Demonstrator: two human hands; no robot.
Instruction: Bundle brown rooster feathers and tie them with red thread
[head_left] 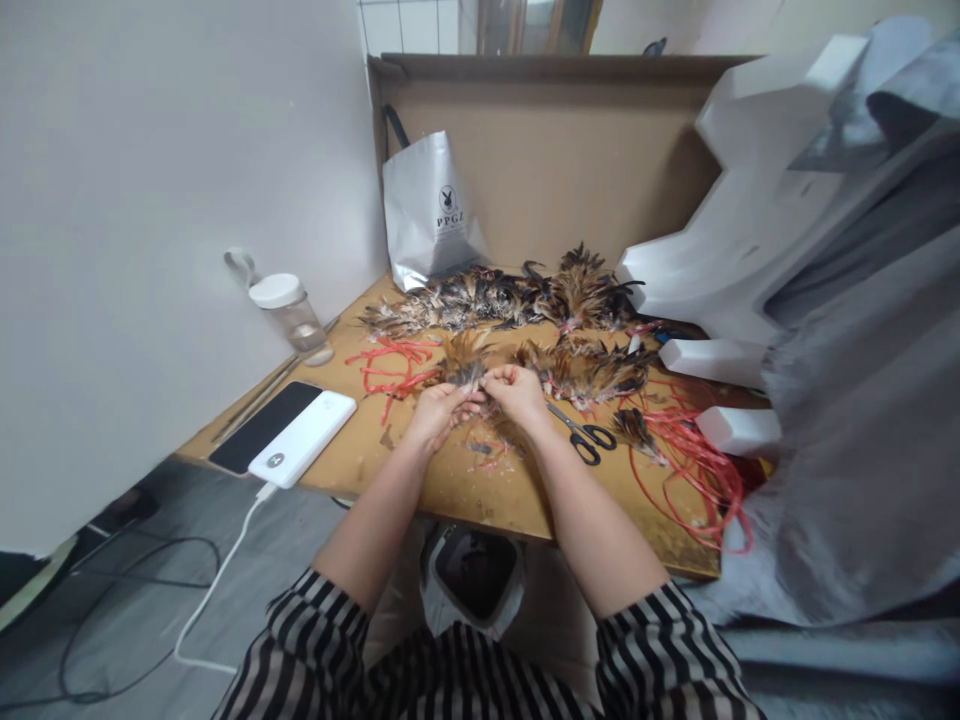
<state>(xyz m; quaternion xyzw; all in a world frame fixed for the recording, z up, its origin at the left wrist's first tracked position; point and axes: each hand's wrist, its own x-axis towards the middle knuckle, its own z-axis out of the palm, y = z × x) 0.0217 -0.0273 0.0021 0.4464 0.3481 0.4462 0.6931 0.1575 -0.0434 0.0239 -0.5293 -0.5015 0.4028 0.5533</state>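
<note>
Over the middle of the table, my left hand (444, 410) is closed around the base of a small bunch of brown feathers (463, 355). My right hand (514, 392) pinches at the same base from the right, its fingertips almost touching the left ones. Whether a strand lies between them is too small to tell. Just right of my right hand lie black-handled scissors (589, 440). Behind it, a row of feather bunches (600, 368) rests on the table. Red plastic strips (394, 370) lie to the left of the bunch.
A large feather pile (495, 298) lies at the back before a silver bag (427, 210). On the left are a bottle (289, 310), a phone (266, 425) and a cabled power bank (304, 437). Red strips (701, 460) and white foam pieces (739, 430) lie right. A bin (476, 575) stands below.
</note>
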